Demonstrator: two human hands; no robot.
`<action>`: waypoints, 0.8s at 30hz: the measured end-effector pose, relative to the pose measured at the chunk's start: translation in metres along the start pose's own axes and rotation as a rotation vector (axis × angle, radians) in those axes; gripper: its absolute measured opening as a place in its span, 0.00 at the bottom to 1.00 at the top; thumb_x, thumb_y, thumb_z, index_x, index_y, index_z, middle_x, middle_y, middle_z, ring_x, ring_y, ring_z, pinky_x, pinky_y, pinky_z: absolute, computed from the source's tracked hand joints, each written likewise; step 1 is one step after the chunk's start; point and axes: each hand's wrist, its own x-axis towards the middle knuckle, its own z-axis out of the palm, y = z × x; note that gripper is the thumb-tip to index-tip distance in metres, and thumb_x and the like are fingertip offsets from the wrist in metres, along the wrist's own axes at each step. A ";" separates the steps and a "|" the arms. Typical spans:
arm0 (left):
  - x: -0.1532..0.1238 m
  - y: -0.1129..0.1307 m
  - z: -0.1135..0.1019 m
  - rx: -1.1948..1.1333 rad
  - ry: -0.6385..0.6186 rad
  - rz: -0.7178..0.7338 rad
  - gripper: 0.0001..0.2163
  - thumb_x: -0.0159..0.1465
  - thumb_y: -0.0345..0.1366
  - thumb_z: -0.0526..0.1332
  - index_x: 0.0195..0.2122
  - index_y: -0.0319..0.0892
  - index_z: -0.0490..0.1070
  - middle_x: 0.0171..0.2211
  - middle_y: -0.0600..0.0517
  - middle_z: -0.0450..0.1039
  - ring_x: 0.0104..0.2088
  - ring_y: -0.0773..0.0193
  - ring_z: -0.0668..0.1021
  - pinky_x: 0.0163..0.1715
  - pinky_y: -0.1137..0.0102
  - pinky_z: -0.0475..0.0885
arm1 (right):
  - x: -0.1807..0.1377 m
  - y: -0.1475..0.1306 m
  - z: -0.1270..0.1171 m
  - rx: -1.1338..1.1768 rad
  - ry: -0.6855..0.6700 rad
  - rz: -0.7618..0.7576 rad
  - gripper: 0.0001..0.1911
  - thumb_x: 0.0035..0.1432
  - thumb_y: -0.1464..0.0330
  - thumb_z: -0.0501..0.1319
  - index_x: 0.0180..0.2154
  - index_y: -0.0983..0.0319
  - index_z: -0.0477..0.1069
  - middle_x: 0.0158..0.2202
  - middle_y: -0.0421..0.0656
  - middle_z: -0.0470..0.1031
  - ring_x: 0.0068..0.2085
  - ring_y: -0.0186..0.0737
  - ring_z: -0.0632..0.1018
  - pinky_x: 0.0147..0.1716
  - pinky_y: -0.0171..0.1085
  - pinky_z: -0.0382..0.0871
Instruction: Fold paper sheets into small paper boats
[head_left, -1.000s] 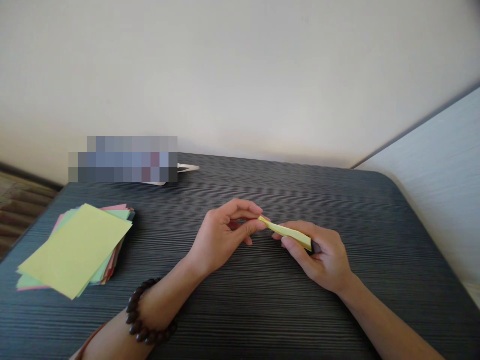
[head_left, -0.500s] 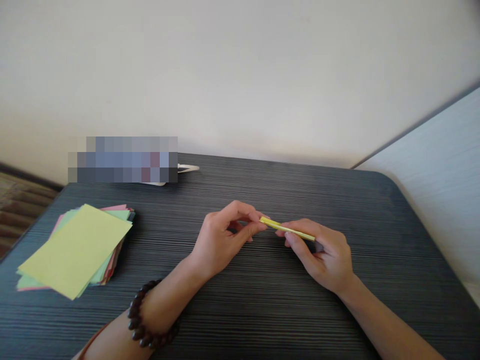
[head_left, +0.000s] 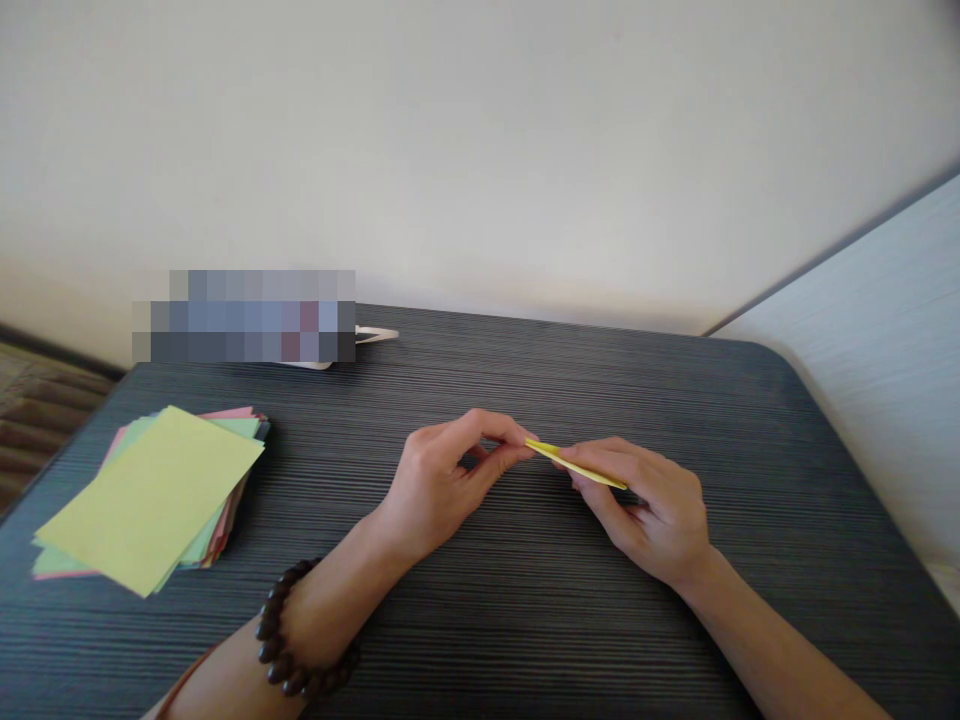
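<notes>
A narrow folded strip of yellow paper [head_left: 576,464] is held just above the dark striped table [head_left: 525,620], seen almost edge-on. My left hand [head_left: 442,485] pinches its left end between thumb and fingertips; a dark bead bracelet [head_left: 300,640] circles that wrist. My right hand [head_left: 649,510] grips the strip's right part, fingers closed along it. Both hands sit near the table's middle.
A stack of coloured paper sheets [head_left: 150,495], yellow-green on top, lies at the table's left. A blurred-out object [head_left: 244,317] and a white item [head_left: 375,335] rest at the back edge by the wall. A pale surface [head_left: 885,350] borders the table's right.
The strip has been turned from showing its flat face to lying nearly edge-on, and both hands have shifted slightly right while keeping their grip.
</notes>
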 end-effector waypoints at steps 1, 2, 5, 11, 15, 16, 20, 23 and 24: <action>0.000 0.000 0.000 0.006 -0.002 0.008 0.03 0.59 0.29 0.64 0.33 0.40 0.70 0.33 0.53 0.79 0.30 0.70 0.80 0.29 0.79 0.75 | 0.000 0.000 0.000 -0.013 0.000 -0.010 0.14 0.54 0.80 0.59 0.42 0.62 0.70 0.36 0.43 0.78 0.34 0.33 0.78 0.32 0.31 0.72; 0.001 0.000 -0.001 0.014 -0.005 0.015 0.03 0.59 0.28 0.63 0.33 0.40 0.70 0.33 0.53 0.79 0.31 0.69 0.80 0.29 0.78 0.76 | -0.001 0.000 -0.001 -0.027 -0.001 -0.016 0.14 0.54 0.80 0.59 0.42 0.62 0.70 0.36 0.43 0.78 0.34 0.33 0.78 0.33 0.31 0.72; 0.002 0.001 -0.002 0.049 -0.019 0.038 0.02 0.59 0.29 0.63 0.32 0.40 0.70 0.32 0.53 0.79 0.31 0.69 0.80 0.30 0.78 0.75 | -0.001 0.002 -0.003 -0.073 -0.011 -0.046 0.14 0.54 0.79 0.60 0.43 0.62 0.70 0.37 0.44 0.78 0.34 0.34 0.78 0.33 0.33 0.71; 0.002 -0.003 -0.005 0.150 -0.064 0.132 0.02 0.60 0.28 0.62 0.34 0.41 0.71 0.32 0.54 0.79 0.32 0.69 0.79 0.34 0.76 0.74 | 0.000 0.006 -0.009 -0.130 -0.065 -0.130 0.16 0.54 0.78 0.60 0.45 0.63 0.70 0.38 0.47 0.78 0.34 0.36 0.78 0.32 0.35 0.70; 0.003 -0.006 -0.007 0.185 -0.095 0.169 0.02 0.62 0.27 0.60 0.34 0.40 0.70 0.32 0.54 0.78 0.32 0.69 0.79 0.35 0.75 0.72 | 0.000 0.007 -0.010 -0.151 -0.063 -0.162 0.16 0.54 0.79 0.60 0.45 0.64 0.70 0.38 0.47 0.78 0.34 0.35 0.77 0.32 0.36 0.70; 0.004 -0.006 -0.007 0.189 -0.097 0.175 0.02 0.62 0.27 0.60 0.34 0.40 0.70 0.32 0.53 0.78 0.32 0.69 0.79 0.35 0.75 0.72 | 0.000 0.007 -0.009 -0.153 -0.065 -0.163 0.16 0.54 0.79 0.60 0.45 0.64 0.70 0.38 0.47 0.78 0.34 0.35 0.77 0.32 0.36 0.70; 0.004 -0.005 -0.006 0.137 -0.106 0.151 0.03 0.62 0.27 0.60 0.34 0.41 0.70 0.34 0.53 0.78 0.34 0.69 0.78 0.37 0.75 0.73 | 0.000 0.008 -0.007 -0.133 -0.065 -0.133 0.16 0.54 0.78 0.60 0.45 0.62 0.70 0.38 0.46 0.78 0.34 0.35 0.77 0.31 0.36 0.71; 0.003 -0.003 -0.004 -0.015 -0.108 0.009 0.02 0.61 0.28 0.61 0.33 0.41 0.71 0.36 0.53 0.77 0.28 0.72 0.77 0.31 0.76 0.74 | 0.000 0.006 -0.005 -0.089 -0.046 -0.072 0.16 0.54 0.78 0.60 0.45 0.61 0.70 0.37 0.43 0.79 0.33 0.35 0.78 0.31 0.35 0.72; 0.002 -0.002 -0.003 -0.081 -0.101 -0.054 0.01 0.61 0.29 0.61 0.33 0.40 0.71 0.36 0.52 0.77 0.25 0.73 0.76 0.28 0.76 0.74 | 0.001 0.005 -0.004 -0.071 -0.043 -0.052 0.16 0.54 0.78 0.60 0.45 0.60 0.70 0.36 0.43 0.79 0.33 0.34 0.78 0.31 0.34 0.72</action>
